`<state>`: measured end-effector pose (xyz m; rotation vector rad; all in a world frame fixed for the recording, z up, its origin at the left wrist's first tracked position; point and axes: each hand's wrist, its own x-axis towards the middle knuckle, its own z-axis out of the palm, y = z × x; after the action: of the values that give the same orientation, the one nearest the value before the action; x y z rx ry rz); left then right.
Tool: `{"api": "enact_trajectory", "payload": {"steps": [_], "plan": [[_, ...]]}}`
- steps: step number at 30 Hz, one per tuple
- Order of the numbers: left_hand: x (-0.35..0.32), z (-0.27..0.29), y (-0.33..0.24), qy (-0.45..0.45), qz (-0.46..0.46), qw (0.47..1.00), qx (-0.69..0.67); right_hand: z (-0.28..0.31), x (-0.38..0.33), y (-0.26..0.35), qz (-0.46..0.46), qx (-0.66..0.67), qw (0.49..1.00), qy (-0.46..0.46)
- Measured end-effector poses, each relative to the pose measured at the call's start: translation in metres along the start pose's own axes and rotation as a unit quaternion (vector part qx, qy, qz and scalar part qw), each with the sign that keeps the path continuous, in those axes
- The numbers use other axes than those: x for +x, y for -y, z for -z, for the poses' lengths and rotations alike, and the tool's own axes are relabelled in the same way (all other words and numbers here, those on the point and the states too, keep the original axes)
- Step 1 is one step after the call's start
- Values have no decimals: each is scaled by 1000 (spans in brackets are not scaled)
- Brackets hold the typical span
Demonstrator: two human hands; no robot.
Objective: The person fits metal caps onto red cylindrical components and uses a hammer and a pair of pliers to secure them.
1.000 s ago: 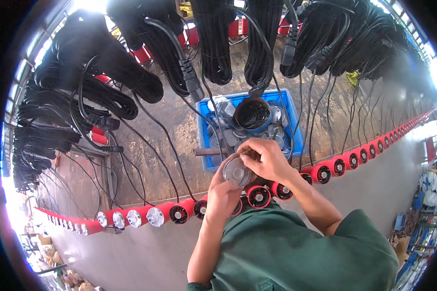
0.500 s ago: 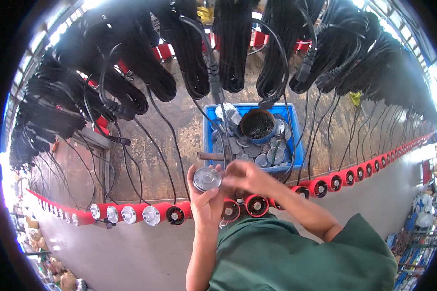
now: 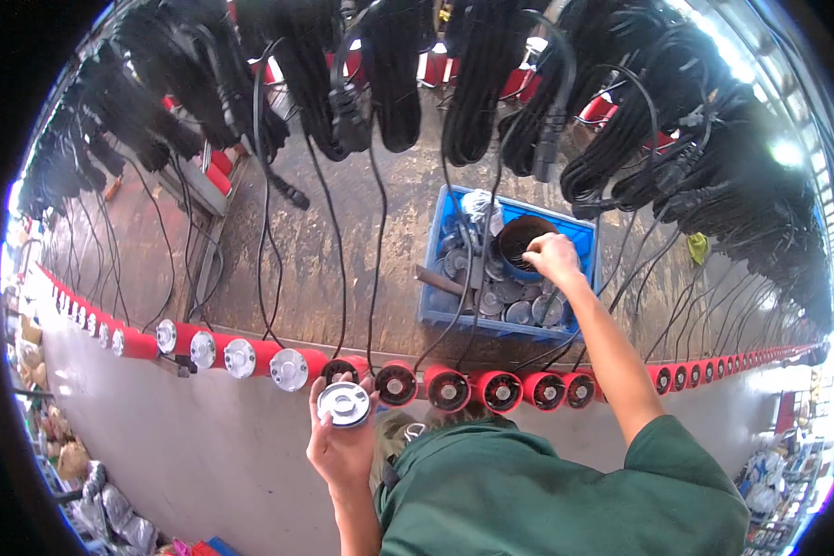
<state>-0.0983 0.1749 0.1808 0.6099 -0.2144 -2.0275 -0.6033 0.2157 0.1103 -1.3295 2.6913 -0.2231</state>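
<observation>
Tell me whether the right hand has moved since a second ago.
Yes. The right hand left the left hand by the red row and reached forward into the blue crate.

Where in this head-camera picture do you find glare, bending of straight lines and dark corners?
Head view: glare whitens the right and left rims; the row of red housings bows upward at both ends; the corners are black vignette. The left hand with its silver cap and the right hand look sharp.

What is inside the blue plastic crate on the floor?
The blue plastic crate holds round silver metal caps, a dark round bowl-like container and a crumpled clear bag. The right hand and hanging black cables cover part of the contents.
</observation>
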Motion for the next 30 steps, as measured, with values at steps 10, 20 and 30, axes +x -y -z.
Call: {"api": "enact_trajectory", "payload": {"steps": [10,20,30], "plan": [[-28,73,-66,-98,-49,993,-32,47,-133,142,-102,414,905,13],[-12,91,-94,-105,-15,994,12,-20,-158,307,240,406,869,153],[-18,95,-82,-93,-24,995,-25,-57,-145,326,488,206,847,53]]}}
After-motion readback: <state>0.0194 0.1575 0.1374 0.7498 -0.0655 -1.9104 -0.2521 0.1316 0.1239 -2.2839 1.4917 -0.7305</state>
